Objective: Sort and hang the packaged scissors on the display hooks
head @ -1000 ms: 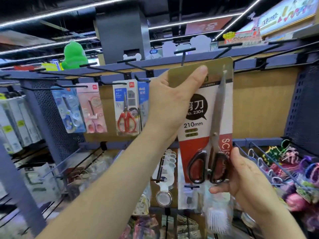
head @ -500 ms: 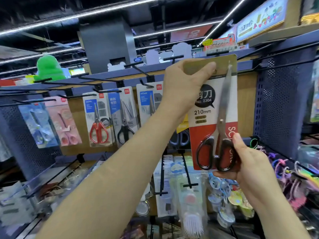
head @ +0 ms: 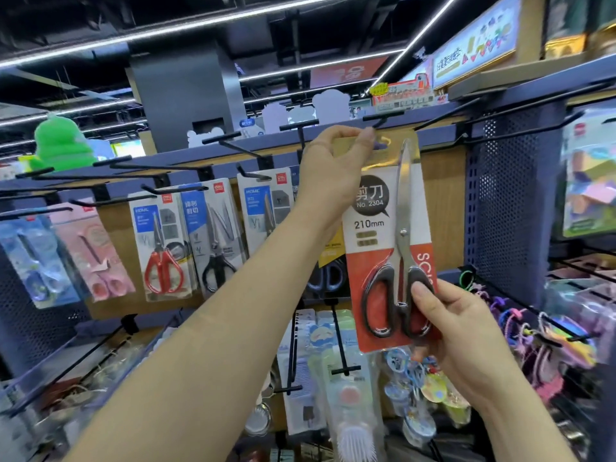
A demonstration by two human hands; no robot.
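The pack of scissors is up at the top rail of the display. Its card is upright and face out, and the hang slot in its top edge sits just under the tip of a black hook. From where I stand I can't tell whether the prong has entered the slot; I'd judge it isn't seated yet.

To do this well, I'd line the slot up square with the prong's tip. Then I'd push the card straight back along the prong without twisting it, so the cardboard doesn't tear. The bottom should be let go only once the top has caught.

The left hand is raised high, the arm stretched up from the lower left. Its thumb and fingers pinch the top of the card right beside the slot. The right hand is lower, gripping the bottom edge of the pack, with the thumb pressed on the front over one black handle to steady it.

Off to the left other packs already hang in the row, a red-handled pair and a black-handled pair side by side.
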